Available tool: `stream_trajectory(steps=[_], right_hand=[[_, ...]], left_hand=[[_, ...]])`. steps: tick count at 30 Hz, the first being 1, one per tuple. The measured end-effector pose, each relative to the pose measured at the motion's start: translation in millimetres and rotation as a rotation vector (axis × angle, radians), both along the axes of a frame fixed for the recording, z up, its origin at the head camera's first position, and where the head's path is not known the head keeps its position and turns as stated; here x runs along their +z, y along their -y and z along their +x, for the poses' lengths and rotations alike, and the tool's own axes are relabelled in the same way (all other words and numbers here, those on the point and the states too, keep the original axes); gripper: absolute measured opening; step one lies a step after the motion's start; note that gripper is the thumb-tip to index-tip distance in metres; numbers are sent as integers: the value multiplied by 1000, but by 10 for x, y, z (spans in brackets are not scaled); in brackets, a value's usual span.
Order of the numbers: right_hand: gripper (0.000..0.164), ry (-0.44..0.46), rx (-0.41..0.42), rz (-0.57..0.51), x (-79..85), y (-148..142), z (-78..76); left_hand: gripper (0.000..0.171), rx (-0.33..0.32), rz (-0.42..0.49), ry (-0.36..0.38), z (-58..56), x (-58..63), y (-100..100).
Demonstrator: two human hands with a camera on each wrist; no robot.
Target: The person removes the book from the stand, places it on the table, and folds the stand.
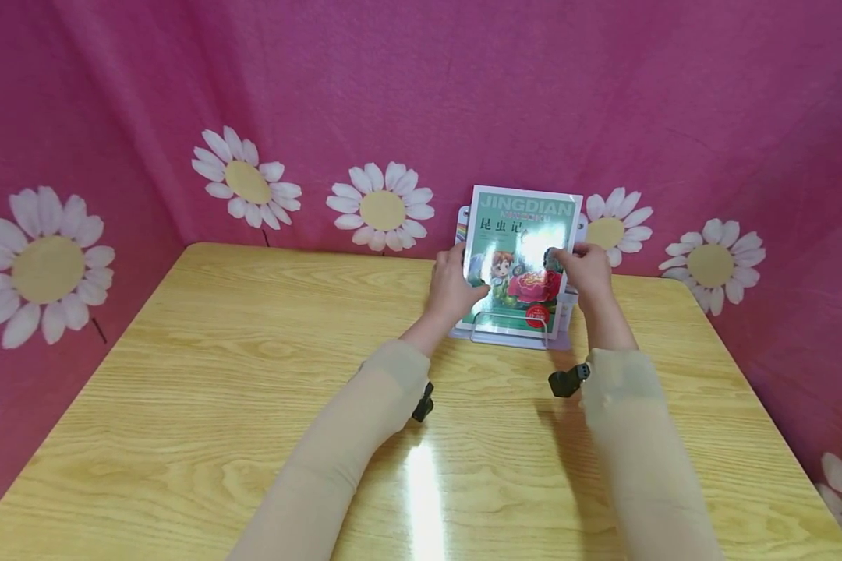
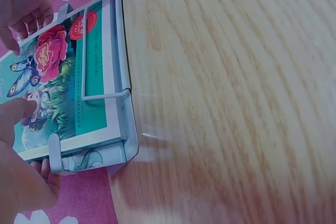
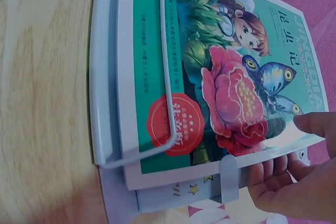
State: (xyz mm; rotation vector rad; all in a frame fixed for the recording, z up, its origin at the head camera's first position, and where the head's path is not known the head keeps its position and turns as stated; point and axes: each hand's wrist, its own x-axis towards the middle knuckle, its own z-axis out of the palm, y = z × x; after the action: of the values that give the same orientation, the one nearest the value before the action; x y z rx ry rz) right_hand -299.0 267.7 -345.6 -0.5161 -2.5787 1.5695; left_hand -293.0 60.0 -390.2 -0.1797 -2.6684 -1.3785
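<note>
A green paperback book [image 1: 505,308] with a girl, a butterfly and a red flower on its cover leans on a pale book stand [image 1: 560,343] near the table's back edge. The stand's wire holder [image 3: 167,66] crosses the front of the lower cover. At the book's left side, my left hand [image 1: 452,284] lays its thumb on the cover, fingers reaching behind. My right hand [image 1: 589,273] grips the opposite side, its thumb over the cover edge and fingers behind. Small side clips [image 3: 229,179] of the stand show in the right wrist view.
The wood-grain table [image 1: 217,374] spreads in front of and to the left of the stand. A pink curtain [image 1: 407,86] with white daisies hangs close behind it and along both sides. Dark wrist cameras [image 1: 568,381] sit at both cuffs.
</note>
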Motion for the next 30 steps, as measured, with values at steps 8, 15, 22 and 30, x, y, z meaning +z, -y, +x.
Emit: stream_trajectory(steps=[8,15,22,30], right_hand=[[53,-8,55,114,41,-32,2],[55,-10,87,118,19,-63,36],[54,-29,64,108,-70,-84,26],[52,-68,45,97,-93,-100,46]], left_hand=[[80,9,34,-18,-31,-38,32],[79,-1,64,-22,-37,-56,57],[80,17,53,-29,-63,-100,54],[79,20,52,-43,-61,-89,38]])
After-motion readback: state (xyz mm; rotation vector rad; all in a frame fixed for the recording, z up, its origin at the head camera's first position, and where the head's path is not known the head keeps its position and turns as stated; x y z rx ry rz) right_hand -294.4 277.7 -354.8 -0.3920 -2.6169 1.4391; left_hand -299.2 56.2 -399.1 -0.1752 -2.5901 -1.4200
